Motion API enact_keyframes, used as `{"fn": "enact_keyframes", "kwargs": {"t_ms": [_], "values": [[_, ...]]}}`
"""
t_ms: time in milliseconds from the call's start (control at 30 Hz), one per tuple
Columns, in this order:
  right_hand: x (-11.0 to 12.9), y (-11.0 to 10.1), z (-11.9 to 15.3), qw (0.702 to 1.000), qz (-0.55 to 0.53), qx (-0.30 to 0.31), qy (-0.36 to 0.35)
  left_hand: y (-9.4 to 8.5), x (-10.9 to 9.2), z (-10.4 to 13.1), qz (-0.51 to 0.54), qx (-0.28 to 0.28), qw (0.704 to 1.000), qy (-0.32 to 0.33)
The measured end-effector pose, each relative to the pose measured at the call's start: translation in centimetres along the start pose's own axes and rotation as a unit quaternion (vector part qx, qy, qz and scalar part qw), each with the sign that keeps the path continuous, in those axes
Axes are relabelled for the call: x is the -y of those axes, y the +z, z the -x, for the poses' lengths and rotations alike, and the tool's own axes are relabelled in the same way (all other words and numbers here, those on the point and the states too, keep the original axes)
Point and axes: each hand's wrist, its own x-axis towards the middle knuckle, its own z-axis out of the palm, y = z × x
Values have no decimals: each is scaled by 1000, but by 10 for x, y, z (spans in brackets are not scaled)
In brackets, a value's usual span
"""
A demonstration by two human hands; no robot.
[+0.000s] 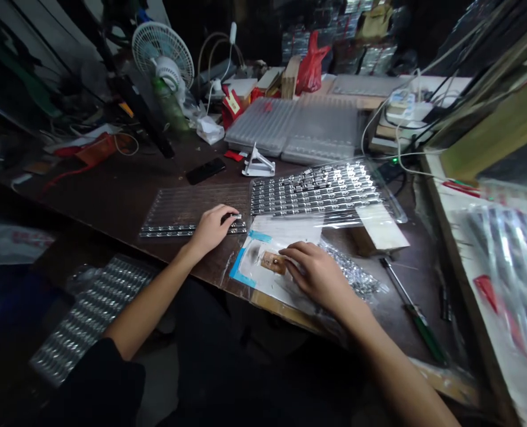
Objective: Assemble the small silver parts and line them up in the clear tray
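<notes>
My left hand point(213, 226) is over the right end of a clear ribbed tray point(187, 204), its fingers pinched on a small metal part point(233, 218). Rows of similar parts lie along that tray's front edge. My right hand point(314, 268) has its thumb and index finger brought together at the right side of a small brown block point(272, 263); what is between the fingertips is too small to make out. The block rests on a white sheet point(281, 286) with blue tape. A heap of small shiny parts point(356, 274) lies beyond my right hand, partly hidden by it.
A filled tray point(316, 188) stands behind the hands. A cardboard box point(381, 228) and a green-handled screwdriver point(425, 333) lie to the right. Further back are a phone point(205, 171), a white stand point(258, 164), stacked clear trays point(321, 127) and a fan point(163, 54).
</notes>
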Motion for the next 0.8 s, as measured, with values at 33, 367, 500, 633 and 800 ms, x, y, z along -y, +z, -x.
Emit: {"fn": "enact_keyframes", "kwargs": {"t_ms": [33,367,500,633,800], "values": [[-2,-4,2,1000,-1,-1,3,-2,1,-1,-11,6,1000,0],[-3,-28,13,998,6,26,54,-3,-6,-22,-137,114,983,-42],[-5,-28,16,991,43,99,76,-3,-21,-25,-132,102,986,-19],[-6,-24,17,986,63,126,88,16,-53,-35,-73,96,992,28],[-6,-20,14,985,42,138,97,44,-74,-51,-98,72,991,56]]}}
